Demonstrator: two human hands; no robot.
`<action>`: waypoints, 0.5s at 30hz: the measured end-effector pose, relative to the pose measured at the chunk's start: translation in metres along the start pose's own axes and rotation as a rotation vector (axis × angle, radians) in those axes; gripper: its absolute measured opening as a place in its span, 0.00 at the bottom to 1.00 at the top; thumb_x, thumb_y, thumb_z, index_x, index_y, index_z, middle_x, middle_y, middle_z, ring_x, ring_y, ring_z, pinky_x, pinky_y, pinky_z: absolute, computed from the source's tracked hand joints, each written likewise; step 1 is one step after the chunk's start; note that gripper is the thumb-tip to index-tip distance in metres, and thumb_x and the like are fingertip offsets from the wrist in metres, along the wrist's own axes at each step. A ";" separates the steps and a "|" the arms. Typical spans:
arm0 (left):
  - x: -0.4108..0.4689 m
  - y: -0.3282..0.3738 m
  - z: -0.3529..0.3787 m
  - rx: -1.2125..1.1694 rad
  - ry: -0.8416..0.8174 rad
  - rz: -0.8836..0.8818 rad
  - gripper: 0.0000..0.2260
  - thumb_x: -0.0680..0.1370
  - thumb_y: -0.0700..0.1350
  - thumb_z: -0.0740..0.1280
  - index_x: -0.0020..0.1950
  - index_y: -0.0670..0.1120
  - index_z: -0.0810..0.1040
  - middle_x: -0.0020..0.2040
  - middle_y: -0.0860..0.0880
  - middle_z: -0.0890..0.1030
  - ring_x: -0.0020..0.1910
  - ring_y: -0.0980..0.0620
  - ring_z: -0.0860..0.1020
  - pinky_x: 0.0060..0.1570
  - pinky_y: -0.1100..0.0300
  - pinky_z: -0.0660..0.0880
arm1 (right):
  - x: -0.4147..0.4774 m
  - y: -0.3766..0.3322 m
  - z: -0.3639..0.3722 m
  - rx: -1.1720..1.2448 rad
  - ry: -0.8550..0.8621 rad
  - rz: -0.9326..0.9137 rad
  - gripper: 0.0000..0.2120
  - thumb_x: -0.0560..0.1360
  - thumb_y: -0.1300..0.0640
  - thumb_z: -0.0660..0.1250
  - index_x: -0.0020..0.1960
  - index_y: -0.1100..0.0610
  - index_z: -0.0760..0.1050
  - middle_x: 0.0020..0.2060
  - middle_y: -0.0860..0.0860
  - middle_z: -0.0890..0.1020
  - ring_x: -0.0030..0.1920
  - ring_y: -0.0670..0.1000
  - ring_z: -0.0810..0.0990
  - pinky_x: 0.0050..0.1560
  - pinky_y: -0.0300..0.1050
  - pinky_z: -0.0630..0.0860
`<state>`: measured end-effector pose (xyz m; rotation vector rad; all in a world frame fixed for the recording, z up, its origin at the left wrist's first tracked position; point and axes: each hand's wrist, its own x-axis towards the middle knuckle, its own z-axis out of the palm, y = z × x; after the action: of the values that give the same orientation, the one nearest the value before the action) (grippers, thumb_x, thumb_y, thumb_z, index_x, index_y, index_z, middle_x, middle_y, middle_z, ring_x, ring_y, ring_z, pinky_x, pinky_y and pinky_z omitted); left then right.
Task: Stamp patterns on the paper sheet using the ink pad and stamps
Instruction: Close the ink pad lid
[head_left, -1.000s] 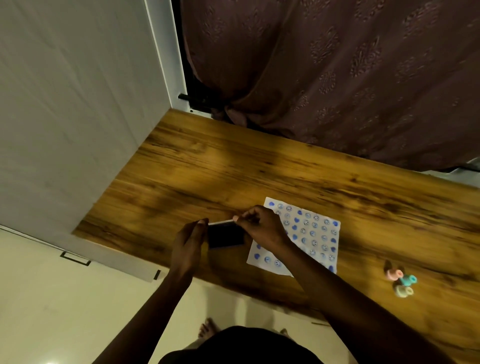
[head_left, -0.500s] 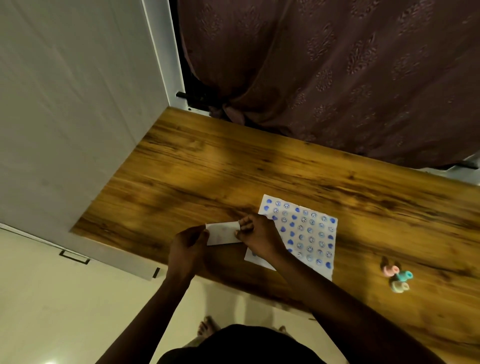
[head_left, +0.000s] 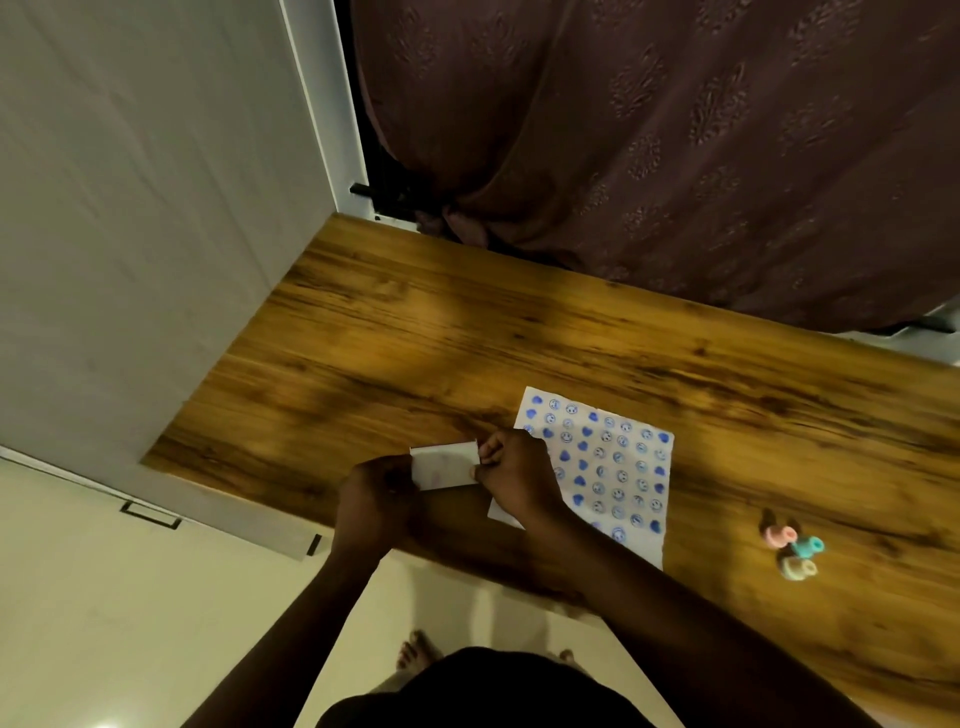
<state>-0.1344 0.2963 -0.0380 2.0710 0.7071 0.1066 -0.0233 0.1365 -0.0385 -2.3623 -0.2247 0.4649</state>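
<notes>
Wooden table (head_left: 415, 338) first: the paper sheet (head_left: 613, 467) lies near its front edge, covered in rows of blue hearts and faces, so the stamping looks about done. Left hand (head_left: 376, 499) and right hand (head_left: 511, 475) pinch the white ink pad (head_left: 445, 465) between them. Three small stamps (head_left: 792, 551) sit idle, far right.

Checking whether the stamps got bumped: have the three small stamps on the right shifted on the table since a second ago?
No. The stamps sit in the same cluster, equally far right of the stamped paper sheet; only the camera moved.
</notes>
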 end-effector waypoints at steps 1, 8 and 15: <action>0.000 0.001 0.000 0.032 0.006 0.019 0.14 0.77 0.33 0.72 0.63 0.37 0.83 0.58 0.36 0.86 0.57 0.37 0.85 0.59 0.43 0.82 | 0.000 -0.001 -0.001 0.003 0.007 0.003 0.08 0.71 0.64 0.77 0.49 0.58 0.83 0.47 0.51 0.86 0.48 0.47 0.82 0.41 0.28 0.71; 0.001 0.003 0.003 -0.007 0.035 -0.010 0.17 0.76 0.34 0.74 0.65 0.37 0.81 0.60 0.37 0.85 0.60 0.37 0.84 0.61 0.43 0.81 | -0.008 -0.004 -0.004 0.055 0.026 0.024 0.07 0.71 0.65 0.76 0.48 0.57 0.83 0.46 0.51 0.86 0.48 0.50 0.84 0.51 0.41 0.80; 0.009 0.029 0.013 -0.127 0.007 0.054 0.17 0.74 0.34 0.77 0.63 0.38 0.82 0.59 0.39 0.86 0.56 0.42 0.86 0.58 0.44 0.83 | -0.010 0.004 -0.040 0.140 0.142 0.028 0.05 0.71 0.63 0.76 0.46 0.56 0.83 0.44 0.50 0.86 0.46 0.47 0.84 0.48 0.40 0.81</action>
<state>-0.1094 0.2792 -0.0238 1.9693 0.6325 0.1848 -0.0172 0.1063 -0.0113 -2.2524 -0.0909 0.3141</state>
